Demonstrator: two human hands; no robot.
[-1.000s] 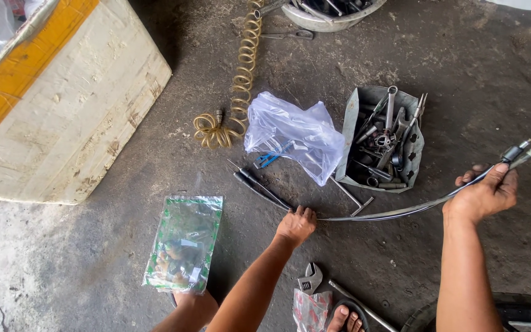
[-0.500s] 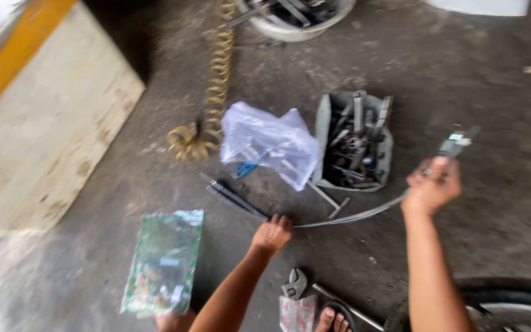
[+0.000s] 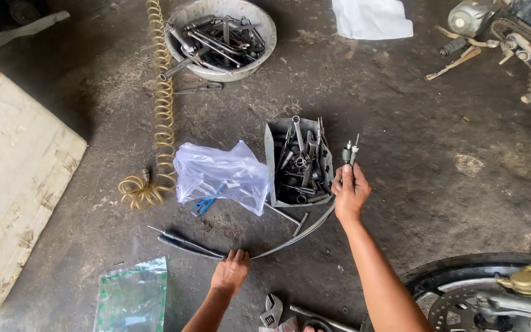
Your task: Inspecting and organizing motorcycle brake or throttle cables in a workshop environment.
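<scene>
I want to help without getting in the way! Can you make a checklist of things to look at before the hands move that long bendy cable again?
1. Right hand has a grip on the cable's metal end fitting: ok.
2. Left hand holds the cable near the floor: ok.
3. Cable free of kinks: cannot tell, it curves smoothly where visible.
4. Cable clear of the grey tool box: not ok, it runs right beside the box and the loose rods.
5. Plastic bag away from the cable: ok.
6. Adjustable wrench out of the hands' way: ok, it lies nearer the person.
</scene>
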